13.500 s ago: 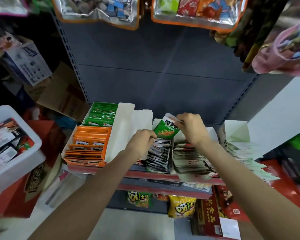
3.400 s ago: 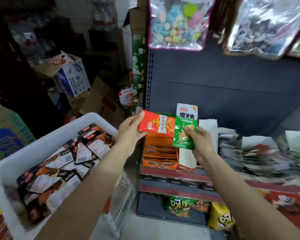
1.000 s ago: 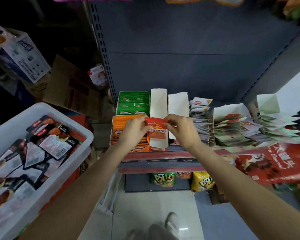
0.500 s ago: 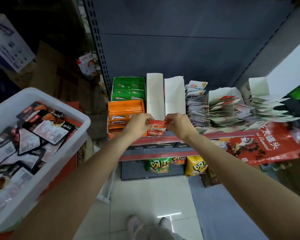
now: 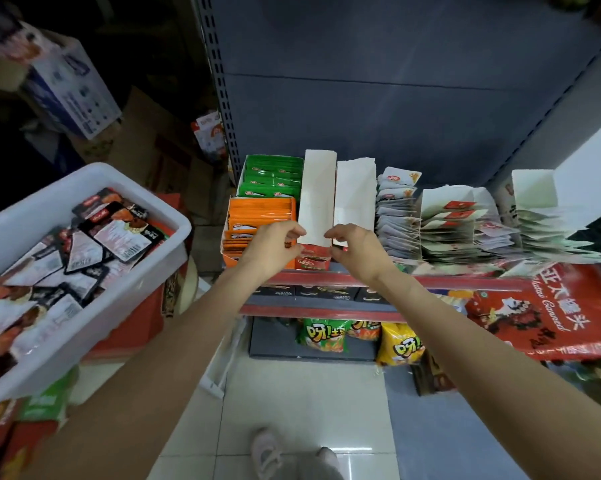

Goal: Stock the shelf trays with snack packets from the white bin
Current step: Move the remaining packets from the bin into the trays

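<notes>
Grey pegboard backs the shelf [image 5: 378, 277], whose red front lip runs just below my hands; cartons crowd the dim corner left of it, and pale floor tiles show beneath. I take the white tray [image 5: 318, 199] as my landmark: an orange tray [image 5: 257, 220] sits touching its left side, a green one [image 5: 273, 174] behind that, a second white tray on its right, then rows of fanned packets. My left hand [image 5: 275, 245] and right hand [image 5: 352, 247] meet at the tray's near end, fingers curled; a red packet [image 5: 314, 256] lies in the tray just below them, but I cannot tell whether either hand pinches it. The white bin [image 5: 160, 233] stands well left of the tray, full of dark packets. I judge these packets light, floppy and slick, so pinching a sealed edge should be safest, and sliding them in upright.
</notes>
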`<control>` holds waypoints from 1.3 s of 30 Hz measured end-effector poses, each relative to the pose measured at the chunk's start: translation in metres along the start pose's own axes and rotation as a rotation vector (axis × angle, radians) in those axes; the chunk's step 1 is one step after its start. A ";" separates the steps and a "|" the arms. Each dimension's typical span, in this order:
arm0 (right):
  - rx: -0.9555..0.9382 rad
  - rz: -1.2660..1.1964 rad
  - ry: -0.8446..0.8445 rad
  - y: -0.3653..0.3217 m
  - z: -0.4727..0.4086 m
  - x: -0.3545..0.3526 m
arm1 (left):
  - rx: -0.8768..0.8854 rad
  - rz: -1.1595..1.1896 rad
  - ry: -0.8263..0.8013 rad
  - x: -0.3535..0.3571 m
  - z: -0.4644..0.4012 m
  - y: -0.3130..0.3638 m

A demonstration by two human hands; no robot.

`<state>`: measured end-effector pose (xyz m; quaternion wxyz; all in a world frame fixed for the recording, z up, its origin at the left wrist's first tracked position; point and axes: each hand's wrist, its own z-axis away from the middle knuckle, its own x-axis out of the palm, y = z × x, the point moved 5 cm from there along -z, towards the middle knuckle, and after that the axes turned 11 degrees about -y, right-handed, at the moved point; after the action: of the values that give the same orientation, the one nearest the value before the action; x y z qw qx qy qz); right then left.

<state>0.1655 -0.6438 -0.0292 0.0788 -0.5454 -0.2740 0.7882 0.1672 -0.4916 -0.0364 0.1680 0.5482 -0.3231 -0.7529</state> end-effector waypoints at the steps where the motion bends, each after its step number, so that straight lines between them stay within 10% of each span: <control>1: -0.025 -0.019 0.023 -0.006 0.002 -0.003 | -0.002 0.027 0.039 -0.005 0.006 0.002; 15: -0.437 0.036 0.010 -0.206 -0.037 0.059 | -0.319 -0.022 0.610 -0.139 0.144 -0.105; 22: -0.261 0.128 -0.199 -0.284 -0.109 0.133 | -0.526 -0.162 0.322 -0.190 0.167 -0.235; 29: -0.056 0.232 -0.290 -0.300 -0.150 0.178 | -0.343 -0.412 -0.195 -0.185 0.139 -0.273; 39: -0.049 0.258 -0.259 -0.303 -0.146 0.170 | -0.269 -0.783 -0.248 -0.187 0.132 -0.243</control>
<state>0.1775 -0.2674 -0.0482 -0.0719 -0.4718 -0.2288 0.8484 0.1324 -0.1597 -0.0399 -0.1005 0.5078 -0.0073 -0.8555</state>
